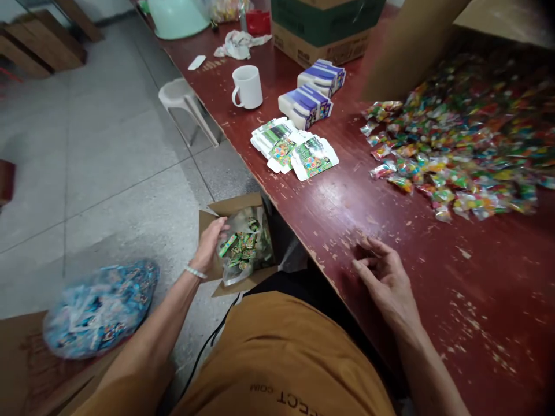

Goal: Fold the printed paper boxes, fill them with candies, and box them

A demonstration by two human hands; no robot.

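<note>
My left hand [211, 244], with a beaded bracelet at the wrist, reaches over the side of an open cardboard box [210, 205] below the table edge. Its fingers are extended and hold nothing that I can see. Inside the box, a clear plastic bag contains several small green packets [243, 248]. My right hand [385, 277] rests on or just above the red table [338, 219], fingers loosely bent and thumb apart, with nothing in it. Flattened green printed cartons [313, 156] lie farther up the table, beyond my right hand.
A large pile of wrapped candies [455, 162] covers the table's right side, partly behind a cardboard flap [407, 52]. Purple-white carton stacks [306, 107], a white mug [248, 86] and a green box [325, 26] stand farther back. Left are a plastic stool [177, 92] and a bag of blue packets [102, 309].
</note>
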